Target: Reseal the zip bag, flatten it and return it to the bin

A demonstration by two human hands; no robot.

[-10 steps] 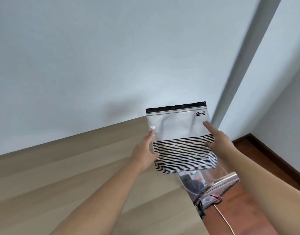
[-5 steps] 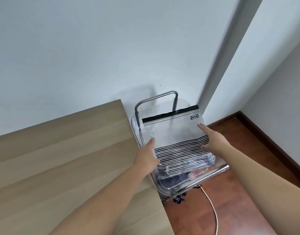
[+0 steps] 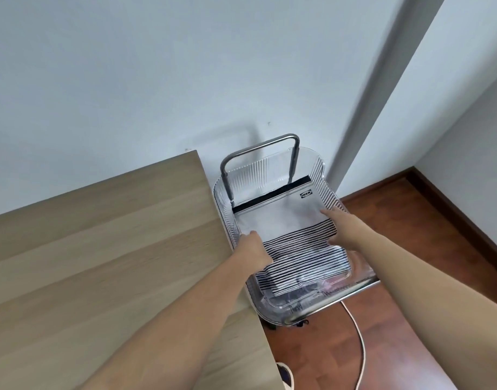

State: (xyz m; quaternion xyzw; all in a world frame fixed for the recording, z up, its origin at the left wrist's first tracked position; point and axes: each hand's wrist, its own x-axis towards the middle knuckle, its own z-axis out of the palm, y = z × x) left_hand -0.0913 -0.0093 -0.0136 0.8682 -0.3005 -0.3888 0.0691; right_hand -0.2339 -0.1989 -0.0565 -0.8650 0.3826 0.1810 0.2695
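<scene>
The zip bag (image 3: 284, 220) lies low inside the clear bin (image 3: 320, 170) beside the desk (image 3: 101, 249), gripped at its edges by the left hand (image 3: 254, 253) and right hand (image 3: 341, 229). Best lower it level, black seal strip toward the far wall, and let go only once it rests flat.

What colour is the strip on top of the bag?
Black, seen from the head camera, on the bag.

a home room: pale painted walls (image 3: 129, 66), reddish wood floor (image 3: 410, 319) with dark skirting (image 3: 452, 209), light wooden table (image 3: 87, 249).
</scene>
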